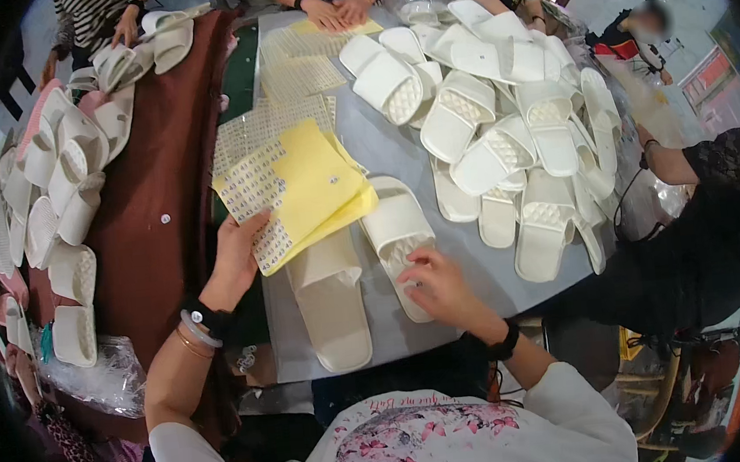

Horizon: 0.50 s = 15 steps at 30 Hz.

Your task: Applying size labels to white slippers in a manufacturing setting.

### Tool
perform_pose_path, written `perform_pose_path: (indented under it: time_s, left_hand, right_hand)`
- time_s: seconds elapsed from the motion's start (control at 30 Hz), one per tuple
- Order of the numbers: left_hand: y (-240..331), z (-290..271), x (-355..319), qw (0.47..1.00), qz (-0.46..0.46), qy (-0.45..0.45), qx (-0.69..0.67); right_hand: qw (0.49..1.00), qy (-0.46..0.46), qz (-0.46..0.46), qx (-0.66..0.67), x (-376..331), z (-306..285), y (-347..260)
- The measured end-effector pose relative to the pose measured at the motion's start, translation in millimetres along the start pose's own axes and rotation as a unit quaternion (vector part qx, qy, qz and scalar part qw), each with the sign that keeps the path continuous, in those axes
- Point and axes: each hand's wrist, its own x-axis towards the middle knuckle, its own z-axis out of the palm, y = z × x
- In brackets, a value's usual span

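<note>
Two white slippers (336, 322) lie on the grey table (487, 265), probably light, squashy, best held by sole edges; the left hand (236, 250) grips flimsy yellow label sheets (306, 184); the right hand (447, 289) curls over one slipper, its grip unclear.

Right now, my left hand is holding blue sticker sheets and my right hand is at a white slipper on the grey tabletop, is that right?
Not quite: the sticker sheets in your left hand are yellow, not blue, as the head view shows. Your right hand is indeed at a white slipper on the grey tabletop.
</note>
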Motion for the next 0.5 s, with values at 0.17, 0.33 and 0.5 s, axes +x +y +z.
perform_pose_path:
  time_s: [0.17,0.33,0.5]
  left_hand:
    - [1.8,0.0,-2.1,0.999,0.025,-0.037,0.011]
    - [6.2,1.2,-4.7,0.999,0.014,-0.032,-0.020]
    - [3.8,-2.2,-3.3,0.998,0.032,-0.037,-0.035]
  right_hand:
    - [0.980,-0.081,-0.103,-0.150,20.6,43.0,-27.9]
    - [0.976,-0.063,-0.041,-0.202,36.0,66.4,-30.5]
    - [0.982,0.026,-0.042,-0.181,42.1,71.3,-23.4]
